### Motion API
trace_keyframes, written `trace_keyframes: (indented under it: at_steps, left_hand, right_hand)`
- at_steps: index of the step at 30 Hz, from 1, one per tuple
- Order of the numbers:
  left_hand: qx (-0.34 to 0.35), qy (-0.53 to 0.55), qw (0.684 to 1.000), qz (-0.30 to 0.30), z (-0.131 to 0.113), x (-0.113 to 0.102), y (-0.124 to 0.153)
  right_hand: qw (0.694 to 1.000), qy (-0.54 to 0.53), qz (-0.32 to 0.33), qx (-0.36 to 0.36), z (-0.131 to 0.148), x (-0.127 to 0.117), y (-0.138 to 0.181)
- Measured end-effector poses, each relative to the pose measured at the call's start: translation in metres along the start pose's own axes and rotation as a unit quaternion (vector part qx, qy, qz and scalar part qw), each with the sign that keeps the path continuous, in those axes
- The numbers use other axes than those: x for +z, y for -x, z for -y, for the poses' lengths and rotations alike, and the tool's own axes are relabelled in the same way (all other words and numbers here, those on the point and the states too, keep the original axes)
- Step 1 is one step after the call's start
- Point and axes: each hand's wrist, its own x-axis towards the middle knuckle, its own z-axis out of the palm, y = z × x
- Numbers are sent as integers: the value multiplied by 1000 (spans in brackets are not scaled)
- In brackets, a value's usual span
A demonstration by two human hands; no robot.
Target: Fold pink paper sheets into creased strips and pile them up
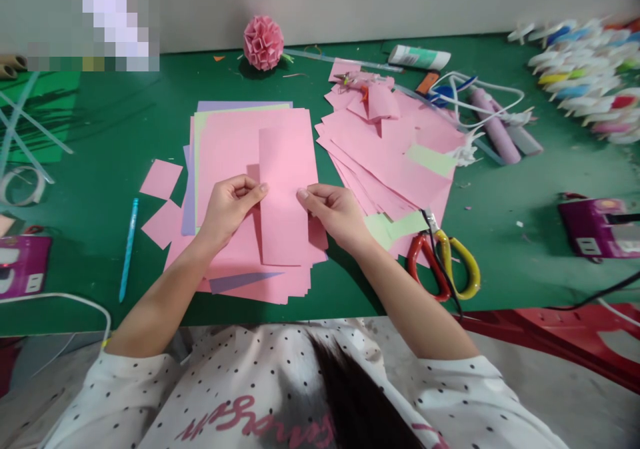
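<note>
My left hand (231, 203) and my right hand (336, 210) each pinch a side edge of a tall pink paper strip (286, 195), held just above a stack of pink paper sheets (235, 142) on the green table (110, 129). Fingers of both hands are closed on the strip. Lilac and pale green sheets peek out along the stack's top and left edges.
A second loose pile of pink sheets (395, 155) lies to the right, red and yellow scissors (443, 262) below it. Small pink squares (161, 179) and a blue pen (129, 249) lie left. A pink paper ball (263, 42), glue stick (419, 57) and purple devices (597, 225) sit around.
</note>
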Motion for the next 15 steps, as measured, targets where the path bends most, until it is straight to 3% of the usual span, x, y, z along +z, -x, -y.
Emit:
trace_keyframes:
  at_steps: [9,15]
  left_hand:
    - [3,-8,999,36,2,0,1]
    - [11,2,1000,14,1,1,1]
  right_hand:
    - [1000,-23,-5,4,-1,-1,-1]
    - [1000,-21,10,9,-4,-1,-1]
